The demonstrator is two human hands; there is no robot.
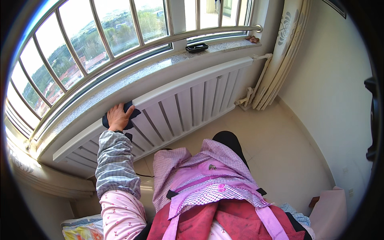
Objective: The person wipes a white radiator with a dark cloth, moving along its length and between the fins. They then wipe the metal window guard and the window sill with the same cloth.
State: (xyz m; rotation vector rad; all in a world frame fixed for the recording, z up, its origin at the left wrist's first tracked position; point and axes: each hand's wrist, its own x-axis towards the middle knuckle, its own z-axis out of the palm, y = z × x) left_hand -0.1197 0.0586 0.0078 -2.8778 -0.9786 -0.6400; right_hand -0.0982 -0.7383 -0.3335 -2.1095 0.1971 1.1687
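My left hand (pixel 118 116) lies palm down on a dark cloth (pixel 132 115) draped over the top edge of a white panel radiator (pixel 192 79). Its fingers point towards the window side, with the thumb spread to the right, and the cloth shows on both sides of the hand. A grey checked sleeve cover (pixel 115 162) wraps the forearm. My right hand is out of view. Before me are the radiator's vertical slats and, above it, a speckled stone windowsill (pixel 150 67).
A black tray (pixel 196 48) and small brown objects (pixel 252 39) sit on the sill. Metal window bars (pixel 99 27) curve above. A beige curtain (pixel 282 54) and white pipes (pixel 250 94) stand at the radiator's right end. Folded bedding (pixel 82 229) is at lower left.
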